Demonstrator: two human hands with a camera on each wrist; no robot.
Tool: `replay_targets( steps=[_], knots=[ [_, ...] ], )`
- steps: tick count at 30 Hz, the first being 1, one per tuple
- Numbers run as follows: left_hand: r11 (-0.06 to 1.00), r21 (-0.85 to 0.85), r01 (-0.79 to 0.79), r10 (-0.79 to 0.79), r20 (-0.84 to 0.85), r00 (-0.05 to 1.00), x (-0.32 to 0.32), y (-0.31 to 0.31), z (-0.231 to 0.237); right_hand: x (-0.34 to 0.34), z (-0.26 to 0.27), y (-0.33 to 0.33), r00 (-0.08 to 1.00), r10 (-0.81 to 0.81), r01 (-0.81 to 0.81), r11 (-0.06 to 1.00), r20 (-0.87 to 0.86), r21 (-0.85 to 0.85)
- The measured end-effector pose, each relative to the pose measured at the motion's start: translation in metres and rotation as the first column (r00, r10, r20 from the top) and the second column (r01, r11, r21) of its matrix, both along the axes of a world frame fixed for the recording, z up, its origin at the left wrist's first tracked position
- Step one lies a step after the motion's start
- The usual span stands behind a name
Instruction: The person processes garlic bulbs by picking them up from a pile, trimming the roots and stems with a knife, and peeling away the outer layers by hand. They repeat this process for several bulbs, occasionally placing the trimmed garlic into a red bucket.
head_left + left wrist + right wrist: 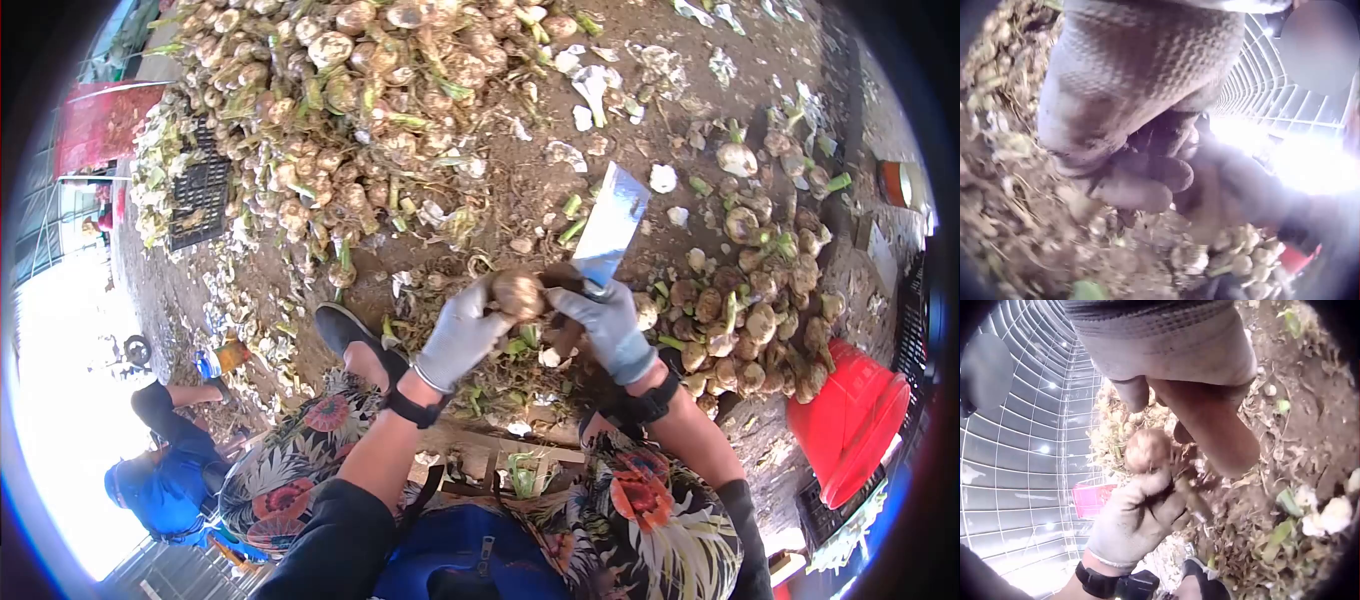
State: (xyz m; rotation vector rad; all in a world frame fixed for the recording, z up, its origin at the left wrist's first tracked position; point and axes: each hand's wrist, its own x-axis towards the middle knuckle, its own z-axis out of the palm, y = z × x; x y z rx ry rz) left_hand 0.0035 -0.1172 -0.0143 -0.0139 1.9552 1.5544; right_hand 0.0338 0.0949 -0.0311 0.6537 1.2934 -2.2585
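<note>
My gloved left hand (461, 335) holds a round brownish garlic bulb (518, 295) over the ground in front of me. The same bulb (1147, 451) shows in the right wrist view, with the left hand's fingers curled under it. A broad, shiny cleaver (612, 225) is in my gloved right hand (606, 325), its blade pointing up and away from me. The right fingertips are close beside the bulb. In the left wrist view the glove (1141, 81) hides most of the bulb.
A big heap of garlic (340, 120) lies ahead to the left. On the right are a smaller trimmed pile (750, 325) and a red bucket (850, 420). Stalk and skin scraps (590, 90) litter the dirt. Another person in blue (165, 490) is at the left.
</note>
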Motion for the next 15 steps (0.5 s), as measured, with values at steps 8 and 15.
replay_targets(
  steps=[8,15],
  knots=[
    [0.974,0.115,-0.194,0.142,0.357,0.923,0.006,0.039,0.027,0.017,0.012,0.019,0.911,0.318,-0.089,0.772,-0.261,0.629],
    [0.985,0.113,-0.133,0.113,0.163,0.98,0.016,0.037,0.032,0.022,0.032,0.021,0.661,0.747,-0.116,0.202,-0.076,0.972]
  ],
)
